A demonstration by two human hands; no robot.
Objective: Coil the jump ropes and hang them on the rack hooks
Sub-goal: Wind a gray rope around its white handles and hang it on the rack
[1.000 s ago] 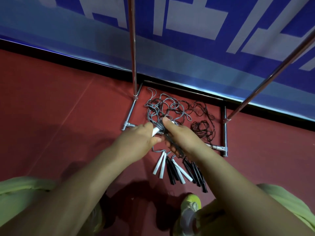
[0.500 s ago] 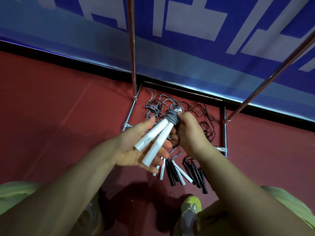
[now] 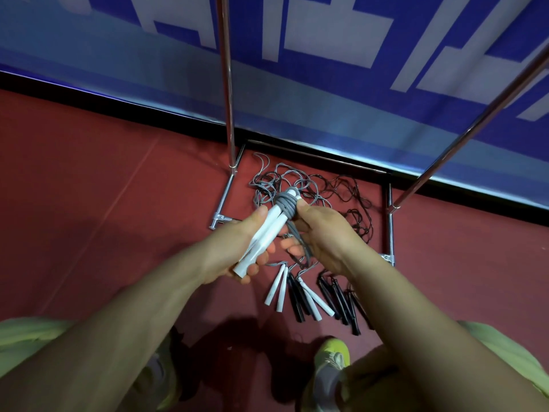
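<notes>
Left hand (image 3: 237, 251) grips 2 white handles (image 3: 267, 233), centre, above the floor pile (image 3: 312, 188). Right hand (image 3: 323, 233) pinches grey cord (image 3: 286, 203) wound round their far ends. Keep wraps tight, side by side.

Jump ropes on the floor inside the rack base

Loose ropes (image 3: 312, 188) lie tangled between the rack's two uprights (image 3: 227, 84), handles (image 3: 309, 295) nearest the person; both hands (image 3: 237, 248) hold one wrapped rope (image 3: 286, 203) above them, wall (image 3: 297, 84) behind.
</notes>
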